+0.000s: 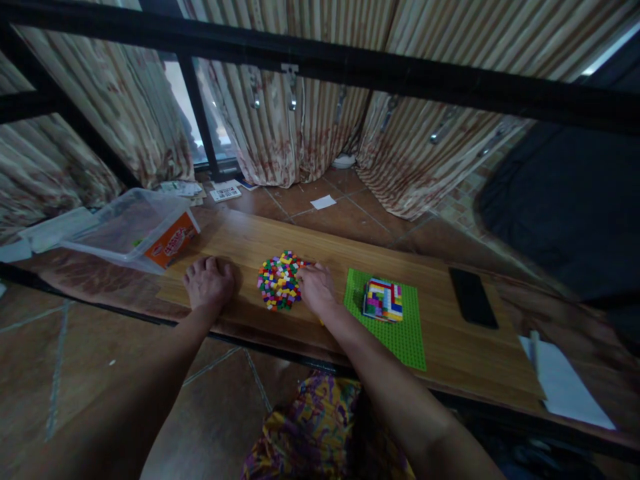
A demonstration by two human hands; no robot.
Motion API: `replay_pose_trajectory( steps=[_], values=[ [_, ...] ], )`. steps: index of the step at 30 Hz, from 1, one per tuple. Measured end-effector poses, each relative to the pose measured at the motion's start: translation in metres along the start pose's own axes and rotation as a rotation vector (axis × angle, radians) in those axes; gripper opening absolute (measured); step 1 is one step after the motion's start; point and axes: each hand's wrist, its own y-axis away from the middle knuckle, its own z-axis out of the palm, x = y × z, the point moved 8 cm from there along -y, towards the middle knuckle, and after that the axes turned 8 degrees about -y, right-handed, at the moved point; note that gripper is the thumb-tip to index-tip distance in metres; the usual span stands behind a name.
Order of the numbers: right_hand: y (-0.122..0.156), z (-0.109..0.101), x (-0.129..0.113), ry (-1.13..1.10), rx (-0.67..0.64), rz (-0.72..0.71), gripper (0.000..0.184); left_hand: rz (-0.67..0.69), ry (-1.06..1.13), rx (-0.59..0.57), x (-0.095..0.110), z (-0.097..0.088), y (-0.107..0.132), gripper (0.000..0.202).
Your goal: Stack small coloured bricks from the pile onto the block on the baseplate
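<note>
A round pile of small coloured building bricks [279, 281] lies on the wooden board [245, 233]. My right hand [316, 287] reaches into the pile's right side with its fingers pinched together; what they hold, if anything, is hidden. Resting palm down on the board, left of the pile, my left hand [207, 283] has its fingers apart and nothing in it. To the right of my right hand lies a green studded baseplate [400, 347]. On it stands a low block built of many-coloured bricks [383, 300]. A bit of yellow shows beside my right wrist.
A clear plastic box [115, 230] with an orange label stands at the board's left end. A black phone [473, 297] lies toward the right end. Beyond it are white paper [570, 383] and a pale stick-like object [535, 353]. A dark metal bar [320, 63] crosses above the far side.
</note>
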Motion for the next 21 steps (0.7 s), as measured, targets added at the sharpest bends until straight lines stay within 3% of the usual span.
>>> replay_pose_trajectory(
  steps=[3,7,11,13,16,21],
  values=[
    [0.003,-0.009,-0.002,-0.074,0.044,-0.018,0.02,0.005,0.002,0.007,-0.001,0.001,-0.001,0.049],
    [0.035,-0.049,0.006,-0.193,0.209,-0.047,0.018,0.014,0.017,0.013,-0.001,0.0,-0.001,0.049],
    [0.088,-0.096,0.046,-0.215,0.374,-0.03,0.017,0.019,0.04,0.01,0.0,0.0,0.0,0.049],
    [0.108,-0.109,0.074,-0.177,0.416,0.033,0.02,0.017,0.049,0.012,0.0,-0.001,0.0,0.048],
    [0.12,-0.114,0.102,-0.104,0.418,0.089,0.025,0.013,0.058,0.015,0.0,0.0,-0.001,0.047],
    [0.118,-0.104,0.111,-0.025,0.362,0.055,0.025,0.016,0.046,0.015,-0.001,0.001,-0.002,0.048]
  ],
)
